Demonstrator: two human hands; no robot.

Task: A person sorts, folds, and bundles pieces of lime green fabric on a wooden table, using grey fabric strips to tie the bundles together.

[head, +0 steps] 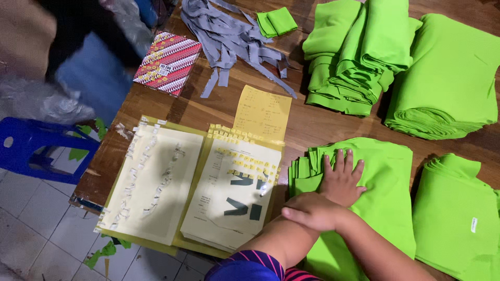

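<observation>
On the table, head view: we look down at our two hands crossed over a stack of green cloth.
Left hand (341,179): we lay it flat, fingers spread apart, palm down on the near green stack (375,177); it clamps nothing.
Right hand (310,211): it rests loosely curled across our left wrist; we cannot tell whether it holds anything.
Near green stack: folded bright green pieces at the near right part of the wooden table (312,122), their edges fanned out towards the papers.
Open folder (192,182): just left of the stack, two pale sheets covered with small yellow and white tags.
Yellow slip (263,112): beyond the folder, lying flat.
Grey strips (234,39): a loose heap at the far side.
Patterned booklet (167,62): red and white, left of the strips.
Other green piles (448,78): far right and near right, apart from our stack.
Blue stool (36,148): on the tiled floor, left of the table.
</observation>
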